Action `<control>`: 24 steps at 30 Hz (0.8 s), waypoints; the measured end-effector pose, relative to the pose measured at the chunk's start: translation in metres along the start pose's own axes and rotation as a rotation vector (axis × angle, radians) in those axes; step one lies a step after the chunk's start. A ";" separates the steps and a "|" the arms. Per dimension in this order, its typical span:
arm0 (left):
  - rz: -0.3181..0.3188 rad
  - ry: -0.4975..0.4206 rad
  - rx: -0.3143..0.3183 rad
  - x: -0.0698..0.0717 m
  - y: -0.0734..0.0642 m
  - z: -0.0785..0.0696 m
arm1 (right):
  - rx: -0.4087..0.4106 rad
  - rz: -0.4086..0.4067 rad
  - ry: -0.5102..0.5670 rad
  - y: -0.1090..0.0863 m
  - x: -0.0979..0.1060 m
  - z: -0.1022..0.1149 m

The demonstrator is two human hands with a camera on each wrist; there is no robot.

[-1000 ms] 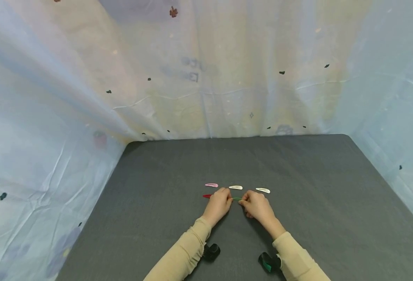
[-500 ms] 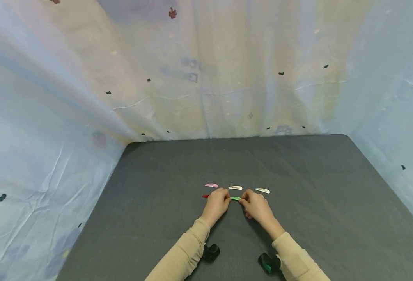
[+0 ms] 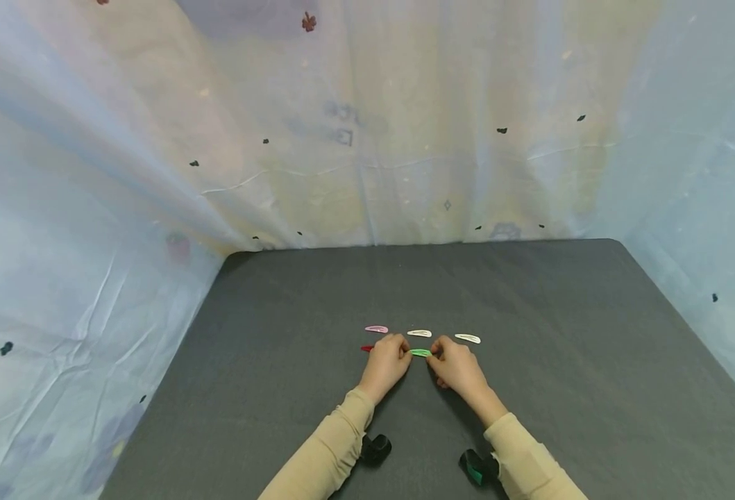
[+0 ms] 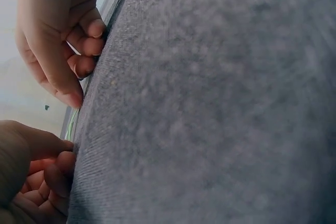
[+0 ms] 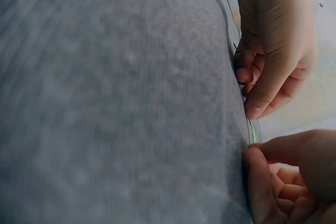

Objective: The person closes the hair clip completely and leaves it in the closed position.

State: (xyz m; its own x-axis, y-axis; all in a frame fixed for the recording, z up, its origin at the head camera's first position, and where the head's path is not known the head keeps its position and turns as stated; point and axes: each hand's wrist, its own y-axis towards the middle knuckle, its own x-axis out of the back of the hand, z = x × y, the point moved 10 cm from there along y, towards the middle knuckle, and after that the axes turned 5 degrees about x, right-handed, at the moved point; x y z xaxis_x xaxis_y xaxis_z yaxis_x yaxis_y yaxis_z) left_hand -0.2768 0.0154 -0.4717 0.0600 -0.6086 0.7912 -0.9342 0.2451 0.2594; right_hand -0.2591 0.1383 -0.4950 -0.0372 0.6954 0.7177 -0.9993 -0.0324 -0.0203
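Note:
A green snap hair clip (image 3: 420, 353) lies flat, low over the dark table, between my two hands. My left hand (image 3: 388, 361) pinches its left end between thumb and fingers. At the other end, my right hand (image 3: 459, 368) pinches the clip's tip. In the left wrist view only a thin green edge of the clip (image 4: 71, 121) shows between the fingertips, and the right wrist view shows a similar sliver of the clip (image 5: 253, 130). A red hair clip (image 3: 367, 348) sticks out from behind my left hand, which hides the rest of it.
Beyond the hands lie a pink hair clip (image 3: 376, 329), a cream hair clip (image 3: 420, 333) and a white hair clip (image 3: 468, 338) in a row. The table has a dark grey cloth (image 3: 305, 298). A pale patterned curtain (image 3: 404, 139) hangs along its back and sides.
The green hair clip has turned from edge-on to showing its flat face. Both hands have stayed almost in place, and the other clips have not moved.

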 end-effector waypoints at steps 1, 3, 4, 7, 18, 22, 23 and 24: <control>0.005 -0.008 0.004 0.000 0.000 0.000 | 0.000 0.003 0.009 -0.001 0.000 0.000; 0.019 -0.023 0.017 -0.001 -0.001 0.001 | 0.006 0.013 0.029 -0.003 0.001 0.002; 0.028 -0.029 0.024 -0.002 -0.002 0.002 | 0.010 0.019 0.040 -0.004 0.001 0.002; 0.056 -0.048 0.039 -0.003 -0.003 0.000 | 0.017 0.035 0.082 -0.008 0.004 0.004; 0.129 -0.116 0.015 -0.010 -0.005 -0.033 | 0.055 0.058 0.173 -0.014 0.042 -0.010; 0.161 -0.110 -0.017 -0.019 -0.007 -0.048 | 0.045 0.063 0.164 -0.017 0.056 -0.022; 0.170 -0.110 -0.023 -0.022 -0.007 -0.051 | 0.043 0.064 0.159 -0.018 0.058 -0.025; 0.179 -0.104 -0.028 -0.025 -0.008 -0.054 | 0.041 0.064 0.153 -0.018 0.060 -0.028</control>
State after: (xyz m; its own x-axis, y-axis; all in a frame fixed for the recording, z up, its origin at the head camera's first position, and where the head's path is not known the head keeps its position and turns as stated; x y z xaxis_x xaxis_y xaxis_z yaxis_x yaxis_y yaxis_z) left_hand -0.2524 0.0693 -0.4638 -0.1437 -0.6279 0.7649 -0.9164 0.3763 0.1367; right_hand -0.2435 0.2004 -0.4707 -0.1051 0.7921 0.6013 -0.9937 -0.1074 -0.0321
